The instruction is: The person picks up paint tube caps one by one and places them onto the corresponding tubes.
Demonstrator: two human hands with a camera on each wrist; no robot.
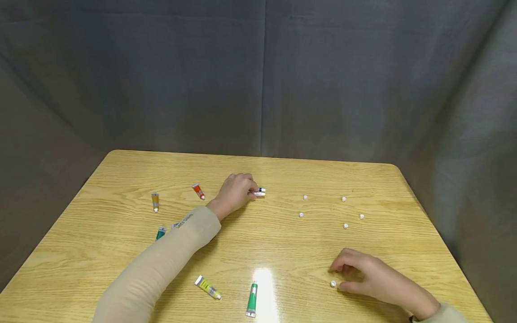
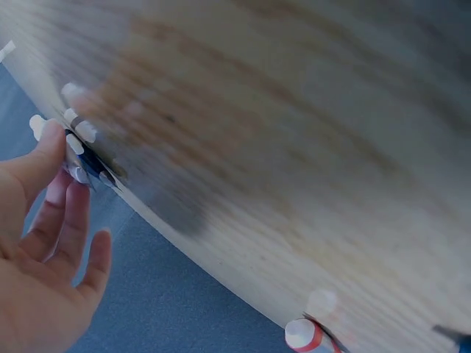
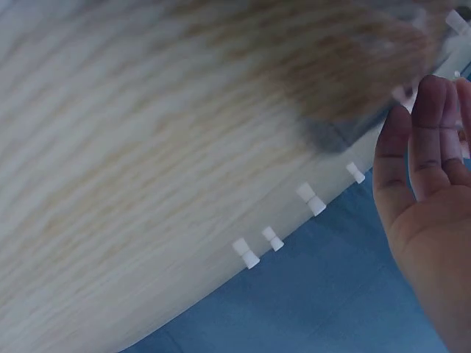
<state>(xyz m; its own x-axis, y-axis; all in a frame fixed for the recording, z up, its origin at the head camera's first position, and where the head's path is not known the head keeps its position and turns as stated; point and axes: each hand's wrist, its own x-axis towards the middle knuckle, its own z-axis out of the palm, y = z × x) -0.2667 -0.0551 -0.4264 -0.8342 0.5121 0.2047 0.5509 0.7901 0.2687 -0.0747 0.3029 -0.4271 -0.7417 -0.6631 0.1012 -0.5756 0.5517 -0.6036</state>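
Observation:
My left hand (image 1: 237, 190), at the far middle of the table, pinches a small white paint tube (image 1: 260, 194) between thumb and fingers. A dark-labelled paint tube (image 2: 90, 158) with a white cap lies right beside it; the fingers hide most of both tubes in the head view. My right hand (image 1: 361, 272) is low over the near right of the table, fingers loosely bent and holding nothing. A small white cap (image 1: 333, 283) stands on the wood close to its thumb tip.
Several white caps (image 1: 345, 226) stand scattered at the right. Left of centre lie a red tube (image 1: 198, 191), an ochre tube (image 1: 155, 202) and a dark green tube (image 1: 160, 233) partly behind my left sleeve. Nearer are a yellow tube (image 1: 208, 287) and a green tube (image 1: 252, 298).

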